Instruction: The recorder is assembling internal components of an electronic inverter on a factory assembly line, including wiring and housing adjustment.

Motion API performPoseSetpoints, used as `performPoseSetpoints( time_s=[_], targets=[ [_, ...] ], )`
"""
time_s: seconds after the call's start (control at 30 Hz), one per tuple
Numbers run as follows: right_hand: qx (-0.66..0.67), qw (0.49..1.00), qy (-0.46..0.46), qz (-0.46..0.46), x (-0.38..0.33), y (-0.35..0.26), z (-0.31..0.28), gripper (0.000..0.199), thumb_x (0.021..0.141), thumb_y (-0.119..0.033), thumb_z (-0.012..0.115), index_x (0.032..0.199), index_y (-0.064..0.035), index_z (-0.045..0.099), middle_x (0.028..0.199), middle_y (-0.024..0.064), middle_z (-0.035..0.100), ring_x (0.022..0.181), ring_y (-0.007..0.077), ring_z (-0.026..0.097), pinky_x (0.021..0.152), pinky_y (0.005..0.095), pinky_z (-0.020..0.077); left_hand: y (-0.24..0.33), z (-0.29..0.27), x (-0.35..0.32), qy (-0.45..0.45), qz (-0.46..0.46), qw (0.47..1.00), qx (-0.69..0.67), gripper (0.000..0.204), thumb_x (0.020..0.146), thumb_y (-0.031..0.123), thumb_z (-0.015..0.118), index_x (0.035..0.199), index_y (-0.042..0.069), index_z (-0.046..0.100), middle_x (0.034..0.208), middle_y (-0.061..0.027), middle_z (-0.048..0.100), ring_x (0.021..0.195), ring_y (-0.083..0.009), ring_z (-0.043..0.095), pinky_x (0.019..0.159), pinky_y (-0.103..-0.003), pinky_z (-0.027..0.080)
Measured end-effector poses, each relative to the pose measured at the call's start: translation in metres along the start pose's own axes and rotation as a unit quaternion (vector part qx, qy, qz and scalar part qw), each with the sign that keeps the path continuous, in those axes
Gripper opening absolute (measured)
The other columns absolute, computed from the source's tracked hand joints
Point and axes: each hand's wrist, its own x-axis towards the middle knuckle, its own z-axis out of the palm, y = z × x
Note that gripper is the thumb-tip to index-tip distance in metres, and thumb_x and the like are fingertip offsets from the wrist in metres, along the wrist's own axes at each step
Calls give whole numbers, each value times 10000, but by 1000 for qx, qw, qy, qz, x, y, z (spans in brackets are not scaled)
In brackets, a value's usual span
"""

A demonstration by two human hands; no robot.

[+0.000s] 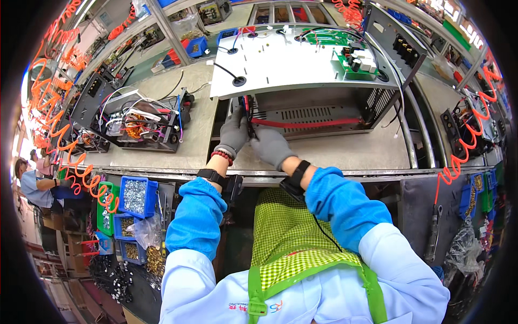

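Note:
Both my hands wear grey gloves and meet at the left front corner of an open grey metal chassis (324,116) on the workbench. My left hand (235,131) pinches a bundle of red and black wires (247,107) hanging down from under the raised lid. My right hand (271,146) grips the near end of a thick red cable (307,123) that runs along the vented chassis floor. The white lid panel (280,65) is propped above, with a green circuit board (353,59) mounted at its right.
A second, partly wired black unit (143,124) sits to the left on the bench. Blue bins of screws (135,195) and a green bin (105,208) hang below the bench edge at left. Orange coiled air hoses (464,151) dangle on both sides. Another person (35,186) works at far left.

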Motion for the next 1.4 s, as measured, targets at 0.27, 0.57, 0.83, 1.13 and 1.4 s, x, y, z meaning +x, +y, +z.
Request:
performPoseSetpoints(
  time_s=[0.27, 0.57, 0.83, 1.13, 1.4],
  targets=[
    [256, 960, -14, 116, -32, 58, -65, 319, 997, -294, 520, 1116, -19, 629, 756, 48, 638, 609, 89, 589, 542, 247, 486, 64, -40, -55, -62, 65, 991, -101, 273, 897, 290, 631, 910, 23, 687, 967, -148, 686, 813, -322, 651, 715, -397, 513],
    [771, 603, -166, 121, -36, 11, 1, 316, 1017, -380, 494, 1004, -86, 608, 696, -31, 499, 530, 40, 407, 470, 191, 357, 55, -39, 1, -247, -122, 778, -564, 271, 993, 200, 514, 1206, 54, 595, 917, -30, 664, 632, -62, 579, 497, -185, 387],
    [767, 578, -143, 240, 7, 35, -1, 234, 1008, -320, 455, 897, -140, 557, 637, -35, 442, 459, 57, 338, 400, 197, 263, 81, -52, 29, -308, 25, 902, -300, 310, 992, 222, 523, 1221, 28, 601, 1013, -66, 701, 728, -109, 641, 636, -237, 510],
    [364, 913, -125, 139, 28, 40, -6, 303, 989, -322, 423, 944, -57, 561, 720, 83, 554, 568, 165, 507, 492, 304, 395, 58, -37, 48, -363, -45, 892, -264, 326, 999, 216, 505, 1239, 13, 589, 985, -72, 689, 760, -109, 639, 673, -207, 493],
    [106, 994, -8, 4, 21, 34, -2, 313, 902, -327, 574, 1074, -70, 623, 975, 209, 669, 876, 395, 647, 755, 461, 506, 49, -20, 38, -305, -25, 923, -232, 274, 967, 185, 540, 1140, 9, 659, 966, -86, 690, 803, -142, 653, 726, -287, 534]
  ],
)
